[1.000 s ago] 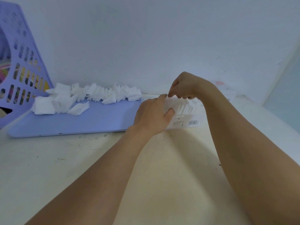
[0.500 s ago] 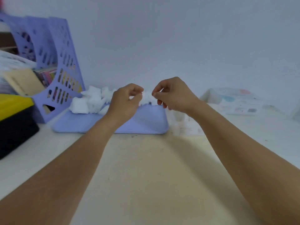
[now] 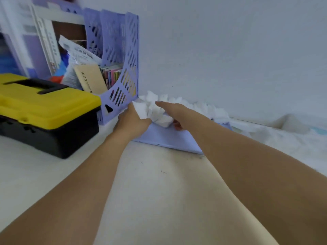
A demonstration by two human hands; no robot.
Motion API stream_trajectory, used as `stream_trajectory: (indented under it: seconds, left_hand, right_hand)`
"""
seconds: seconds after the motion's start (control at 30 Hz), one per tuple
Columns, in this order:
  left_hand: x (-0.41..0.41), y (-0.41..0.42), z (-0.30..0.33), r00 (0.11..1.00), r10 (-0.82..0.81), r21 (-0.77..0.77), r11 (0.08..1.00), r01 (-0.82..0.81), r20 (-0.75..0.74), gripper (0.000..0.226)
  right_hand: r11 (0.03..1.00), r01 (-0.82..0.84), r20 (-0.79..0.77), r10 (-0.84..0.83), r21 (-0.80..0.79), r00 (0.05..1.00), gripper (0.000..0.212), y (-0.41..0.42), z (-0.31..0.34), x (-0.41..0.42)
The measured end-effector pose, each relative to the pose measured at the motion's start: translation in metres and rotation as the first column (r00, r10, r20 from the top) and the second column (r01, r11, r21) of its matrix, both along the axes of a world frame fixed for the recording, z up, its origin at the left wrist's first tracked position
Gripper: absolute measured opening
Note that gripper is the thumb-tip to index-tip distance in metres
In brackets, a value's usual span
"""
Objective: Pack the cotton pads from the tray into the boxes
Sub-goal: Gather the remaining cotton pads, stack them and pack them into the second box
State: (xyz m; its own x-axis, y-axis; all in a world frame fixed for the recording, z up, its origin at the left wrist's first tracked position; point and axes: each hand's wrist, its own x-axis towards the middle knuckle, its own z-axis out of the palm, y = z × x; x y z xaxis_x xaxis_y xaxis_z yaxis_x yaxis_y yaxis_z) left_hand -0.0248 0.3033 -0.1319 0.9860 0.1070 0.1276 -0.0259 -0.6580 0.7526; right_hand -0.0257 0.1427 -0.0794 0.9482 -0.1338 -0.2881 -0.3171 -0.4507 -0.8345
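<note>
You are gathering a fanned bunch of white square cotton pads (image 3: pixel 155 113) between your left hand (image 3: pixel 133 121) and right hand (image 3: pixel 174 113), fingers cupped round it, at the flat lilac plastic tray's (image 3: pixel 168 137) left edge.

1 head-worn view, looking forward and down.
I see from above my forearms, close in, facing the wall (image 3: pixel 230 50), with the tray (image 3: pixel 168 137) ahead and the file rack (image 3: pixel 123 68) far left.
</note>
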Motion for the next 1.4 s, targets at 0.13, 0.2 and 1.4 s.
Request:
stream_trajectory:
  seconds: [0.13,0.2,1.4]
  left_hand:
    - [0.0,0.001,-0.006,0.996,-0.047,0.192,0.98,0.061,-0.079,0.094]
    - [0.002,0.001,-0.01,0.994,-0.051,0.274,0.959,0.077,-0.101,0.089]
    - [-0.127,-0.188,0.034,0.692,-0.721,-0.937,0.217,0.274,0.036,0.057]
  right_hand:
    - [0.999,-0.018,-0.055,0.017,-0.027,0.998,0.049,0.02,0.002,0.017]
    - [0.997,-0.026,-0.057,0.022,-0.07,0.998,0.05,0.026,-0.001,0.025]
    - [0.832,-0.075,0.408,-0.188,0.549,0.894,0.028,-0.191,-0.006,-0.174]
